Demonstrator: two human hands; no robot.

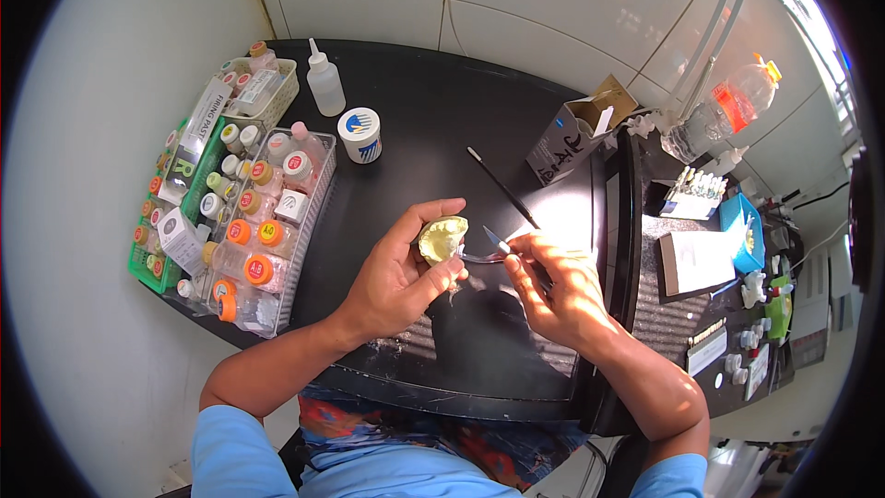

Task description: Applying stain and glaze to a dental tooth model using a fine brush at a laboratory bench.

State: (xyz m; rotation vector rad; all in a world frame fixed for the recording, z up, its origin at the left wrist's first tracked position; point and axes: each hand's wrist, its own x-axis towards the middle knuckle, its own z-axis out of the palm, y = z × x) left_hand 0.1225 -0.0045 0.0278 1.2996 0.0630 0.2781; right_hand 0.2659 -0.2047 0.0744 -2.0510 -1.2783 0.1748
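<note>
Near the middle of the black table, my left hand point(398, 272) holds a pale yellow dental cast point(442, 238) between thumb and fingers. The cast is horseshoe-shaped and raised above the tabletop. Just to its right, my right hand point(556, 288) is closed round a slim metal carving tool point(496, 240) with a pointed, blade-like tip. A thin curved metal part runs from the same grip to the cast's right edge, by my left thumb; I cannot tell whether it belongs to the same tool. A dark-handled brush point(502, 186) lies on the table beyond my right hand.
Baskets of small capped bottles point(267, 232) line the left side. A squeeze bottle point(324, 83) and a white tub point(359, 136) stand at the back. An opened box point(572, 138) is at the back right. A side surface point(659, 332) holds a large plastic bottle point(728, 111). Pale crumbs lie near me.
</note>
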